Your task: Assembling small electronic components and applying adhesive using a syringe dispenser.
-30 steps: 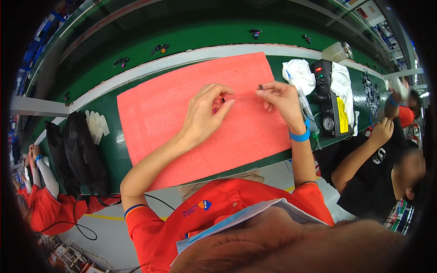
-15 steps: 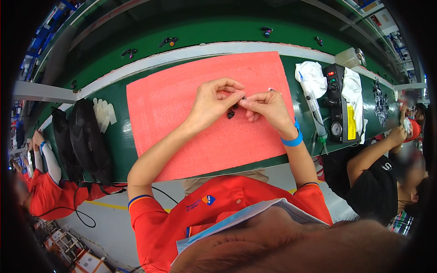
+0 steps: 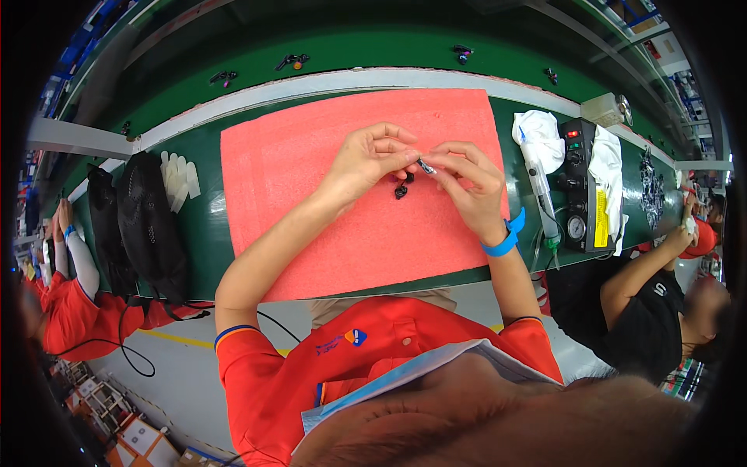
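Note:
Over the pink foam mat (image 3: 334,249), my left hand (image 3: 369,159) and my right hand (image 3: 471,179) meet, fingertips pinched on a small black part with a shiny silvery face (image 3: 426,166). The part is too small for me to tell its kind. Just below it a second small black piece (image 3: 401,190) shows between the hands; whether it hangs from the held part or lies on the mat, I cannot tell. A blue wrist band (image 3: 510,235) circles my right wrist.
To the right stand a black control box (image 3: 576,183) with a gauge, a syringe dispenser (image 3: 538,187) and white cloths (image 3: 537,132). Black bags (image 3: 152,226) and pale strips (image 3: 180,179) lie left. Small black assemblies (image 3: 293,61) rest on the green belt beyond. People work on both sides.
The small part between my fingertips has turned, and its silvery face now shows. My right hand's fingers have straightened and spread a little. The whole view has shifted slightly.

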A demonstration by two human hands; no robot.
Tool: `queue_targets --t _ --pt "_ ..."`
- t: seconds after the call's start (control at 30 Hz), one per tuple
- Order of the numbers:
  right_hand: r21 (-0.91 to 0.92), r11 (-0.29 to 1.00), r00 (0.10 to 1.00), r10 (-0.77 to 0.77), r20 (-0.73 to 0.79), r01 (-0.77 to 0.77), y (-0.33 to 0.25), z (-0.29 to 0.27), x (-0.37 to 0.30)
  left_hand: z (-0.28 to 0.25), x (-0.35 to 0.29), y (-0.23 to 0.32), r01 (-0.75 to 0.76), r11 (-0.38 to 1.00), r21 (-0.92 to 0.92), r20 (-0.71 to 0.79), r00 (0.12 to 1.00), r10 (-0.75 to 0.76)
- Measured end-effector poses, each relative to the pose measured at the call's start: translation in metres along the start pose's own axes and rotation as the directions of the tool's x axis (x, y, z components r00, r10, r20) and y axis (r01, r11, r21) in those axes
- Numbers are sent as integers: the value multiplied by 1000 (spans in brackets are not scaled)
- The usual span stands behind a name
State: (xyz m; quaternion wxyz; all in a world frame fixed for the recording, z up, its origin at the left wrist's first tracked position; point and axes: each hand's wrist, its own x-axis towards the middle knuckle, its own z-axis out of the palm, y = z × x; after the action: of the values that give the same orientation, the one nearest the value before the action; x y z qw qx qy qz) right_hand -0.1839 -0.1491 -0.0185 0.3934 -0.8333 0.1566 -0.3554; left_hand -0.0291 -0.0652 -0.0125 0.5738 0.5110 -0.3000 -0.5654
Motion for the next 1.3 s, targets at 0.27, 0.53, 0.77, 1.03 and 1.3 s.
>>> queue_targets --t 0.27,0.53,0.77,1.03,1.3 --pt "-227 960 981 -138 135 166 -4 -2 -3 -3 1 -4 117 993 -2 100 988 -116" --pt "-332 934 950 -212 -231 128 1 1 -3 14 -10 -2 -401 690 603 37 878 477" --pt "-430 876 943 -304 -137 220 1 5 -7 20 -9 -10 -500 519 693 87 773 629" --pt "-375 902 959 -266 -95 213 2 6 -10 22 -11 -10 -488 528 695 67 775 628" --pt "-100 993 985 43 -168 -61 -9 10 -3 8 -2 -7 -218 974 53 -88 971 222"
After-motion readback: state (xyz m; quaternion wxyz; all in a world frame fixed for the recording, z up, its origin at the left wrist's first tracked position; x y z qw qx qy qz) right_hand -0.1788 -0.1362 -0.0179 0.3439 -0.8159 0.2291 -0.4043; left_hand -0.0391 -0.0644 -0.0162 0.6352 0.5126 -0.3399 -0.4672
